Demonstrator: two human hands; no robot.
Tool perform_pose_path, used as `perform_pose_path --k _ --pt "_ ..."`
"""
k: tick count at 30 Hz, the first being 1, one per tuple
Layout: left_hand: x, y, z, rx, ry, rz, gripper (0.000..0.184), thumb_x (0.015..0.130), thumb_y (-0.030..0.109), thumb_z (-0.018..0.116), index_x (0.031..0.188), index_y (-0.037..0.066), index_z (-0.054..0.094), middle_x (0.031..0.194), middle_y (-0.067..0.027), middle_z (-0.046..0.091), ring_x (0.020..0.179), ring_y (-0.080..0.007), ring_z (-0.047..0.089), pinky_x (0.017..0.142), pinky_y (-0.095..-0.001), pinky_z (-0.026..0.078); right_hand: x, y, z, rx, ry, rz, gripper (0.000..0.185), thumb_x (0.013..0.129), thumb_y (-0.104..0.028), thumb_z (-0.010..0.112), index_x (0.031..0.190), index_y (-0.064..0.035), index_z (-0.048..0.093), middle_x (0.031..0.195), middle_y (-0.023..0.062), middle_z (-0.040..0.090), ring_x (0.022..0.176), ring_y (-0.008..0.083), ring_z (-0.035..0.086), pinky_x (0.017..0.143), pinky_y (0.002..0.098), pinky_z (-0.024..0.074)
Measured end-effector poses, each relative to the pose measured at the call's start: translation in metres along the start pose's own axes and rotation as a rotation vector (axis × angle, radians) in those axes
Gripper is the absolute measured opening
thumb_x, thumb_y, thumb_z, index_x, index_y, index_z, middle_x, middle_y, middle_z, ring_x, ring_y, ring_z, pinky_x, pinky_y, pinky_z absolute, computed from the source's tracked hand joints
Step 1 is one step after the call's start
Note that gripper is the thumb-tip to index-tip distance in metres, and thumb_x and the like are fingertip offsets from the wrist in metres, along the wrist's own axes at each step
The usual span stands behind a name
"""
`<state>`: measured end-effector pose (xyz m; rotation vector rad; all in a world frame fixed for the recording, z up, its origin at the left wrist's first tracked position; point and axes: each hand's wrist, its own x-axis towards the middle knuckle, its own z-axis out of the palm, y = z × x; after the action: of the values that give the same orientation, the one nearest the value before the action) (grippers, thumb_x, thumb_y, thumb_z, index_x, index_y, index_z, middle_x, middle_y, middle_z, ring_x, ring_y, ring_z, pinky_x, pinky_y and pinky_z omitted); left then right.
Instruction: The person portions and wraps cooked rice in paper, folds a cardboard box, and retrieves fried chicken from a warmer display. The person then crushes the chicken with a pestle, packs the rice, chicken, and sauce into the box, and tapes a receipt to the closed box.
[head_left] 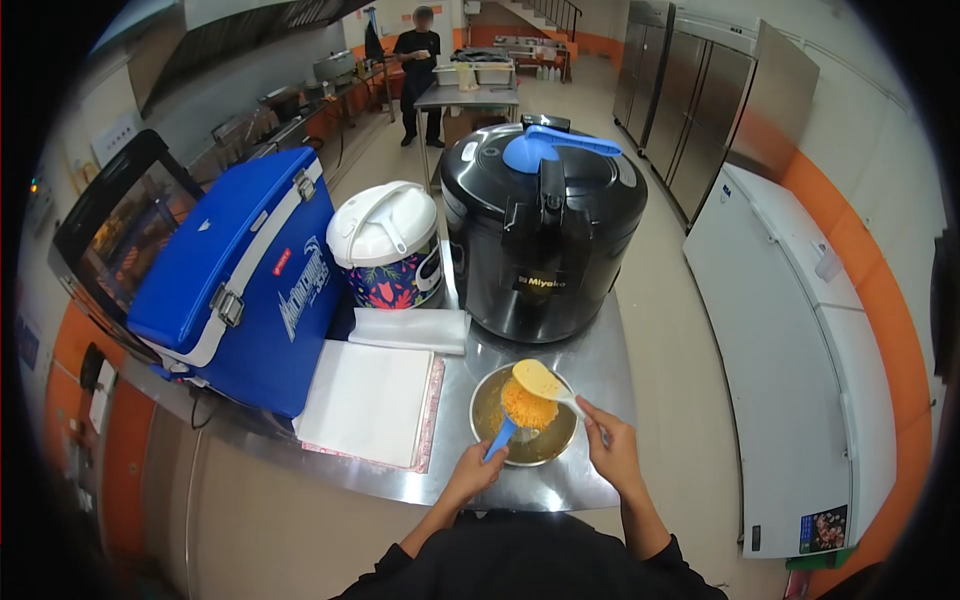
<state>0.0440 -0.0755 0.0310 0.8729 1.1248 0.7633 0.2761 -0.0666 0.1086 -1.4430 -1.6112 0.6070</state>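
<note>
My left hand (473, 474) is closed round the blue handle of a scoop (499, 438), whose head is heaped with orange-yellow rice (527, 406). In my right hand (612, 449) is the handle of a pale yellow rice paddle (538, 380), its blade over the rice. Both tools are above a round metal bowl (481, 424) that has smears of food inside. The scoop's head is mostly hidden under the rice. Whether the paddle's blade touches the rice, I cannot tell.
Behind the bowl stands a big black rice cooker (541, 255) with a blue scoop (569, 143) on its lid. Left are white paper sheets (367, 401), a white flowered rice cooker (384, 245) and a blue cooler box (250, 270). A person (418, 65) stands at the back; a chest freezer (780, 370) is right.
</note>
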Motion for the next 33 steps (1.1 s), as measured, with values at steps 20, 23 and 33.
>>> perform_pose_path --k 20,23,33 --pt "-0.006 0.002 0.007 -0.096 0.014 -0.031 0.017 0.096 0.023 0.059 0.097 0.005 0.056 0.066 0.0042 0.047 0.047 -0.0021 0.038 0.040 -0.0195 0.028 -0.027 0.000 -0.002 -0.059 -0.104 -0.130 0.047 0.089 -0.001 0.058 0.132 -0.0194 0.060 0.070 0.0090 0.053 0.054 0.0165 0.046 0.053 0.0290 0.0420" --pt "-0.007 0.002 0.008 -0.112 -0.018 -0.066 0.017 0.097 0.022 0.058 0.103 0.006 0.057 0.067 0.0053 0.046 0.049 -0.0010 0.035 0.041 -0.0185 0.026 -0.033 0.014 0.005 0.044 -0.106 -0.048 0.038 0.092 -0.003 0.058 0.128 -0.0140 0.064 0.068 0.0036 0.047 0.056 0.0110 0.040 0.048 0.0276 0.0347" --pt "-0.005 0.003 0.010 -0.241 -0.071 -0.063 0.017 0.097 0.021 0.058 0.102 0.005 0.056 0.066 0.0057 0.044 0.048 -0.0011 0.035 0.040 -0.0177 0.025 -0.066 0.031 0.024 0.134 0.158 -0.002 0.039 0.094 -0.004 0.055 0.132 -0.0064 0.059 0.070 0.0025 0.049 0.061 0.0089 0.041 0.056 0.0240 0.0344"
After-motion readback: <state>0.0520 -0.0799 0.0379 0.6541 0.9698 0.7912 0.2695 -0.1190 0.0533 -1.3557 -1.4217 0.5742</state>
